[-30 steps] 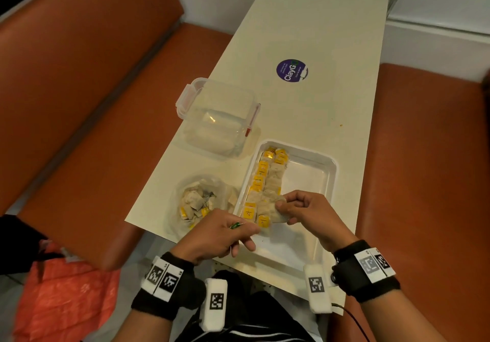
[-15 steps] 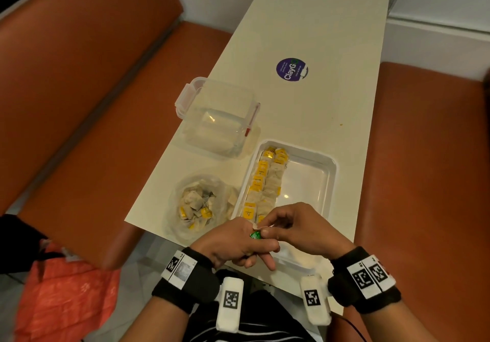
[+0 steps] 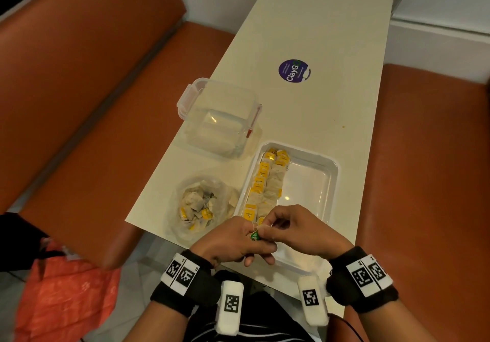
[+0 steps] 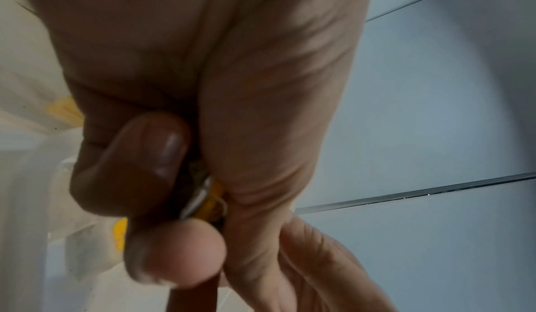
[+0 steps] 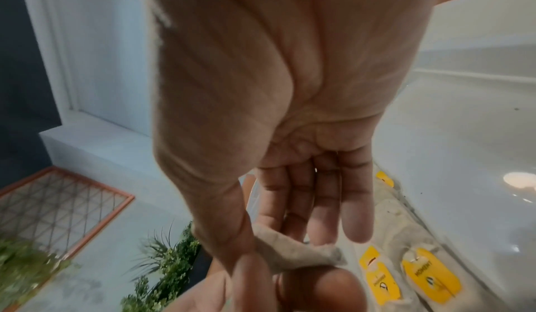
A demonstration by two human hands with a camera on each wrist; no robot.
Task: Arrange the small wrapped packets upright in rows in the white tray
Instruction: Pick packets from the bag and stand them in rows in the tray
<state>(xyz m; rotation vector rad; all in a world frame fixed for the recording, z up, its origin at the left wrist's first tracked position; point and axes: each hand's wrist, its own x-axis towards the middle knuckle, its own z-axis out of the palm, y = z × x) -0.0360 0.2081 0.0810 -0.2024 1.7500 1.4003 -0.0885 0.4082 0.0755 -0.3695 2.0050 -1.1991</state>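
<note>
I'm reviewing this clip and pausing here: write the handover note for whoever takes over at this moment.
Left hand and right hand meet over the near end of the white tray, together pinching one packet with a green tag.
Done: two rows of packets run along the tray's left side.
Left: the loose packets in the plastic bag beside the tray; the tray's right part is bare.
The clear lidded box stands behind the bag.
</note>
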